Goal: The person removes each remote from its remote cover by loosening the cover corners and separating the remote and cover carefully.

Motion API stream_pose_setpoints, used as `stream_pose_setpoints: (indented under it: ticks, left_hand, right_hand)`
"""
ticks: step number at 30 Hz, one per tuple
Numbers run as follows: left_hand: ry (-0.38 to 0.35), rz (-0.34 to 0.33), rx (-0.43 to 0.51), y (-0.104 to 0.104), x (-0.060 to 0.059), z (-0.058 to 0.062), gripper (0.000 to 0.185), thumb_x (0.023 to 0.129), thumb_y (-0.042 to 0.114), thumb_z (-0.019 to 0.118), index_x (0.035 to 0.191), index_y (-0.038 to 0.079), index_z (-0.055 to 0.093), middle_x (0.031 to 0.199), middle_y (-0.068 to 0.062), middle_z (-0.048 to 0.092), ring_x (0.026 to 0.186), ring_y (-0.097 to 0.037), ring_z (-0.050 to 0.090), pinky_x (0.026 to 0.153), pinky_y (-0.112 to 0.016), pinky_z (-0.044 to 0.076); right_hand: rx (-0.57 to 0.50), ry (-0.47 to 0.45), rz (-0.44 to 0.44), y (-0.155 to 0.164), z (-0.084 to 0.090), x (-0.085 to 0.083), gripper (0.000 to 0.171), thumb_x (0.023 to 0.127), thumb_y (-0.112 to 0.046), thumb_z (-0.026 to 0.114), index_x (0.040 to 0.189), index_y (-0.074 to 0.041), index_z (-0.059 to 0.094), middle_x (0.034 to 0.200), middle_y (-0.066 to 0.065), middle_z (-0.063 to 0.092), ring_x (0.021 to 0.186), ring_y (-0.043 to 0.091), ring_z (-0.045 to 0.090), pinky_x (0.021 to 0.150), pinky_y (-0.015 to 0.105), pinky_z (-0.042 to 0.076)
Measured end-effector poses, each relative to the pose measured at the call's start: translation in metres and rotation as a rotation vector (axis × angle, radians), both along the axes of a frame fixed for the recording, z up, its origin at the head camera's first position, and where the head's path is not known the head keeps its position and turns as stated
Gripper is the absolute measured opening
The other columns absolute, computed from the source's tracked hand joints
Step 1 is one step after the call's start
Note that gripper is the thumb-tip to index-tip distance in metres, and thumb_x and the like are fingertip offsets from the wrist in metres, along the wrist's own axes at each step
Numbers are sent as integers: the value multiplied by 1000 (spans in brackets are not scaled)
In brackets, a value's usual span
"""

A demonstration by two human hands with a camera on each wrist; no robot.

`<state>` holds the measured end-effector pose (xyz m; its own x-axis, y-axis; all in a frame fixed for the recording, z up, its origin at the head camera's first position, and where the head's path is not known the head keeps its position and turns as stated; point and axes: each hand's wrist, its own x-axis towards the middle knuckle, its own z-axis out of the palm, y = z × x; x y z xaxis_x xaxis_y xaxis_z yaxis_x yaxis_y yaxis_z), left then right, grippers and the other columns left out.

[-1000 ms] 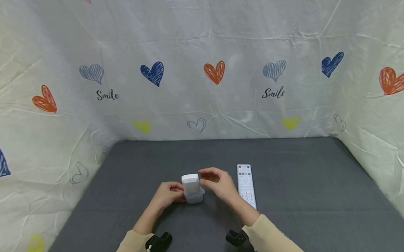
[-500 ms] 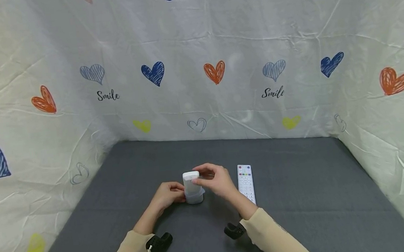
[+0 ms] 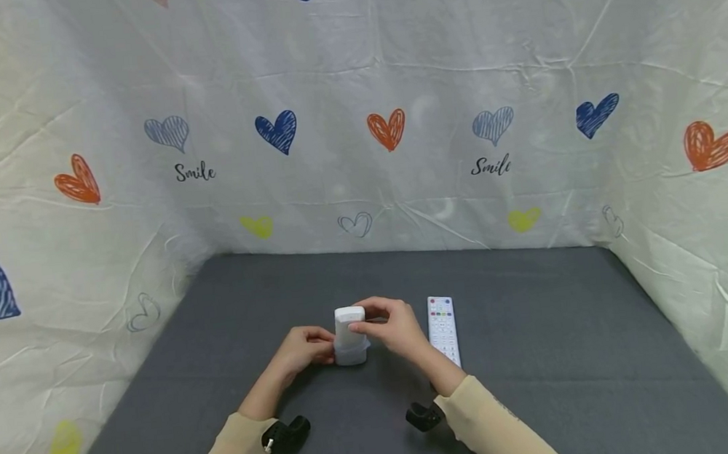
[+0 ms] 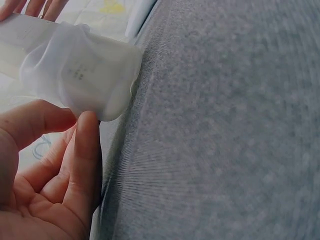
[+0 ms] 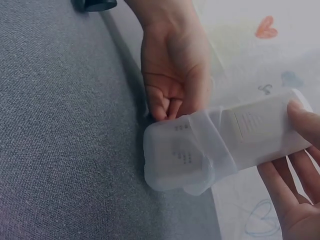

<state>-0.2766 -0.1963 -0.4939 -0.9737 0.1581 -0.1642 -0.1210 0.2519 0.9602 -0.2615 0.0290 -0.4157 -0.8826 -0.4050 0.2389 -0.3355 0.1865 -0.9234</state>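
Observation:
A white remote (image 3: pixel 350 325) stands upright on the grey mat, its lower end inside a translucent silicone cover (image 3: pixel 351 355). My left hand (image 3: pixel 330 350) pinches the cover at its left side; in the left wrist view my thumb and a finger (image 4: pixel 86 145) sit just under the cover (image 4: pixel 85 75). My right hand (image 3: pixel 363 322) grips the remote's upper end. The right wrist view shows the cover (image 5: pixel 180 157) wrapped over the remote (image 5: pixel 265 125), the left hand (image 5: pixel 172 70) behind it and my right fingers (image 5: pixel 300 117) on the remote's end.
A second white remote (image 3: pixel 442 327) with coloured buttons lies flat just right of my right hand. The grey mat (image 3: pixel 546 341) is enclosed on three sides by a white heart-printed cloth wall (image 3: pixel 392 180). Black wrist cameras (image 3: pixel 285 435) (image 3: pixel 424 416) sit on both sleeves.
My right hand moved left and closed its fingers over the remote's top. The remote and cover shifted slightly to the right. The left hand stayed at the cover.

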Motion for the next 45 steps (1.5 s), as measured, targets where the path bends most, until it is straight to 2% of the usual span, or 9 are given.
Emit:
stream_pose_setpoints:
  ticks: [5, 12, 16, 20, 27, 31, 38, 45]
  left_hand:
    - [-9, 10, -10, 1, -1, 1, 23, 86, 4, 62, 103, -11, 64, 86, -8, 68, 69, -13, 65, 67, -30, 57]
    - [-44, 13, 22, 1, 1, 10, 30, 92, 12, 61, 111, -11, 62, 88, -7, 68, 73, -13, 64, 69, -29, 57]
    - [-40, 18, 29, 1, 2, 16, 28, 90, 13, 64, 108, -9, 64, 87, -6, 68, 72, -13, 64, 68, -29, 56]
    - [-14, 37, 16, 2, 1, 21, 22, 89, 10, 64, 102, -8, 66, 85, -6, 68, 70, -15, 63, 66, -32, 56]
    - [36, 37, -95, 4, -1, 31, 16, 85, 3, 63, 95, -8, 67, 83, -9, 66, 66, -16, 62, 64, -36, 57]
    - [45, 7, -153, 5, -1, 35, 14, 84, 3, 63, 92, -7, 68, 80, -9, 66, 64, -16, 61, 63, -39, 57]
    - [13, 4, -166, 5, 0, 31, 12, 85, 2, 63, 90, -6, 68, 79, -8, 65, 62, -15, 61, 62, -39, 57]
    - [-6, 34, -157, 6, 1, 25, 11, 84, 1, 62, 89, -6, 68, 79, -9, 65, 61, -16, 62, 60, -36, 57]
  right_hand:
    - [-7, 0, -18, 2, 1, -1, 31, 83, -13, 73, 111, -2, 67, 107, 14, 69, 101, 27, 65, 79, 26, 53]
    - [-98, -11, -34, 6, 1, -3, 31, 84, -9, 71, 112, 1, 66, 108, 19, 68, 101, 33, 63, 78, 23, 51]
    - [-141, -41, -40, 7, 1, -2, 32, 84, -7, 71, 114, 1, 65, 110, 21, 66, 102, 34, 63, 78, 20, 50]
    - [-181, -31, -61, 6, 1, 0, 31, 84, -6, 70, 114, 1, 65, 110, 20, 66, 101, 30, 63, 83, 25, 52]
    - [-207, 61, -44, 5, 2, 4, 29, 82, -4, 71, 110, 3, 66, 105, 21, 67, 94, 17, 65, 88, 41, 53]
    - [-209, 69, -50, 6, 3, 4, 28, 81, -5, 72, 107, 4, 67, 103, 20, 67, 92, 13, 64, 87, 38, 54]
    - [-206, 55, -39, 8, 2, 5, 28, 81, -4, 73, 106, 4, 67, 103, 21, 66, 90, 11, 63, 84, 28, 54]
    - [-194, 57, -33, 10, 3, 3, 28, 80, -5, 73, 107, 4, 68, 102, 20, 66, 89, 7, 63, 84, 28, 55]
